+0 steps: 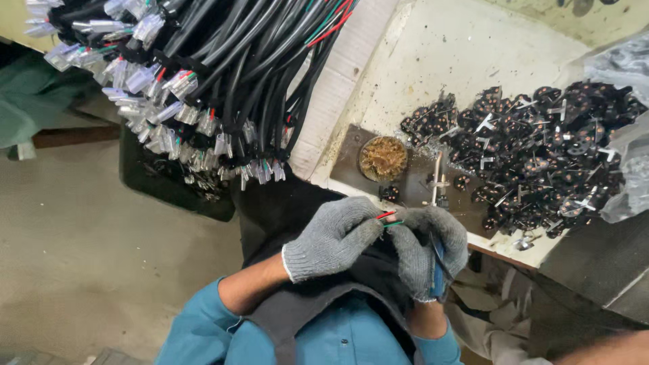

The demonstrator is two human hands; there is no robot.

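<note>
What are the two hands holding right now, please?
Left hand: closed, pinching the red and green wire ends.
Right hand: closed around a blue-handled tool, fingertips at the wires.

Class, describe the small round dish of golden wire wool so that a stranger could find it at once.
Start at the stained white workbench with its heap of black plug parts. Left of that heap, on a dark plate, sits the round dish of golden wire wool. It is the only golden, tangled thing among black pieces.
</note>
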